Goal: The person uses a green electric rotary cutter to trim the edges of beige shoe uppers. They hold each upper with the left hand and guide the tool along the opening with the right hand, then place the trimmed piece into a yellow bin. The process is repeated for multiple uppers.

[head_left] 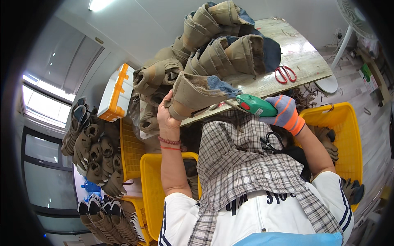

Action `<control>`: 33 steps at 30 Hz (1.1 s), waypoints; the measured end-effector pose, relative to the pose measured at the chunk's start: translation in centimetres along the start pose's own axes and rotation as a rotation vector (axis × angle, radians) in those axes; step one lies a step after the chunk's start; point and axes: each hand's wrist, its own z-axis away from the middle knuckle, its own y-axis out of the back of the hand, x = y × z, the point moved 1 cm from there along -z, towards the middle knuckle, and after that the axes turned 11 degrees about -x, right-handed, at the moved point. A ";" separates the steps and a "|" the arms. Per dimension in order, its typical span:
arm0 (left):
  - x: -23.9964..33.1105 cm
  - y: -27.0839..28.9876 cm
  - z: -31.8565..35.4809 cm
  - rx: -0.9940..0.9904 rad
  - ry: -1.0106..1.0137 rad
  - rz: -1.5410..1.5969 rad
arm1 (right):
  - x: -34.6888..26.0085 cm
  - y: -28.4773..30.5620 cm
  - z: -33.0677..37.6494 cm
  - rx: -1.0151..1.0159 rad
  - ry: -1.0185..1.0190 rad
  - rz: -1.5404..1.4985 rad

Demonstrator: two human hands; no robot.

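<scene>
Tan boot upper (193,94) in left grip (167,112); gloved right grip (283,112) levels green tool (255,105).

**Worn table, piled with uppers**

You had a pale wooden table (303,53) in front of you, its top scuffed and stained. A heap of tan uppers (213,45) with blue linings covered most of its left part, stacked several deep and spilling over the far edge. Red scissors (285,74) lay on the bare wood to the right of the heap, well apart from it. The right end of the top showed only marks and scraps too small to tell.
</scene>
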 end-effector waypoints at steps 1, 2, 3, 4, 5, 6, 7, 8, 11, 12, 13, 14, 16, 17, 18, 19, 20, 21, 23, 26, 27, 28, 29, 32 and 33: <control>0.0 0.2 -0.1 -0.006 0.012 0.022 | 0.0 -0.1 0.0 -0.015 -0.008 -0.012; -0.1 0.5 -0.1 -0.012 0.024 0.044 | 0.0 -0.2 0.0 -0.030 -0.015 -0.024; -0.2 0.8 -0.2 -0.018 0.035 0.067 | 0.0 -0.2 -0.1 -0.032 -0.003 -0.028; -0.3 0.9 -0.2 -0.016 0.042 0.082 | -0.1 -0.2 -0.3 -0.033 0.008 -0.033; -0.5 1.0 -0.2 -0.014 0.049 0.097 | -0.2 -0.2 -0.4 -0.034 0.020 -0.037; -0.6 1.1 -0.3 -0.012 0.058 0.112 | -0.3 -0.2 -0.4 -0.022 0.032 -0.036; -0.6 1.3 -0.4 -0.011 0.052 0.111 | -0.4 -0.2 -0.5 -0.011 0.044 -0.034; -0.6 1.5 -0.5 -0.010 0.046 0.110 | -0.5 -0.1 -0.6 0.001 0.055 -0.033; -0.9 1.4 -0.6 -0.016 0.016 0.058 | -0.6 -0.1 -0.6 -0.006 0.036 -0.081; -1.0 1.2 -0.5 -0.019 0.002 0.029 | -0.7 0.0 -0.6 -0.009 0.031 -0.076; -1.1 1.0 -0.5 -0.012 0.005 0.032 | -0.8 0.0 -0.7 -0.012 0.025 -0.070; -1.3 0.9 -0.4 -0.006 0.009 0.036 | -1.0 0.0 -0.7 -0.015 0.020 -0.065; -1.7 0.7 -0.5 -0.017 0.008 0.030 | -1.3 -0.1 -0.8 -0.027 -0.013 -0.097; -1.9 0.7 -0.4 -0.032 0.001 0.018 | -1.6 -0.2 -0.9 -0.033 -0.030 -0.113; -2.1 0.6 -0.3 -0.045 -0.009 0.007 | -1.8 -0.3 -1.0 -0.026 -0.027 -0.121; -2.3 0.5 -0.4 -0.045 -0.025 -0.006 | -2.1 -0.4 -1.1 -0.019 -0.025 -0.129; -2.5 0.3 -0.4 -0.044 -0.042 -0.019 | -2.4 -0.5 -1.2 -0.013 -0.023 -0.136; -2.7 0.0 -0.4 -0.043 -0.059 -0.035 | -2.6 -0.7 -1.2 -0.011 -0.051 -0.158; -3.2 -0.9 -0.1 -0.040 -0.126 -0.094 | -3.2 -1.1 -1.3 -0.009 -0.107 -0.201; -3.8 -2.6 0.6 -0.027 -0.221 -0.206 | -3.8 -1.8 -1.5 -0.019 -0.217 -0.328; -4.0 -2.9 0.9 -0.022 -0.257 -0.245 | -4.0 -1.9 -1.6 -0.027 -0.253 -0.379; -4.2 -3.0 1.0 -0.034 -0.247 -0.262 | -3.9 -2.3 -1.5 -0.043 -0.296 -0.426; -4.4 -3.0 1.0 -0.045 -0.237 -0.279 | -3.7 -2.8 -1.5 -0.059 -0.339 -0.473; -5.2 -3.4 1.9 -0.019 -0.294 -0.522 | -4.5 -2.5 -2.3 -0.081 -0.364 -0.597; -5.6 -4.0 2.4 -0.021 -0.303 -0.597 | -4.6 -2.4 -2.4 -0.086 -0.383 -0.607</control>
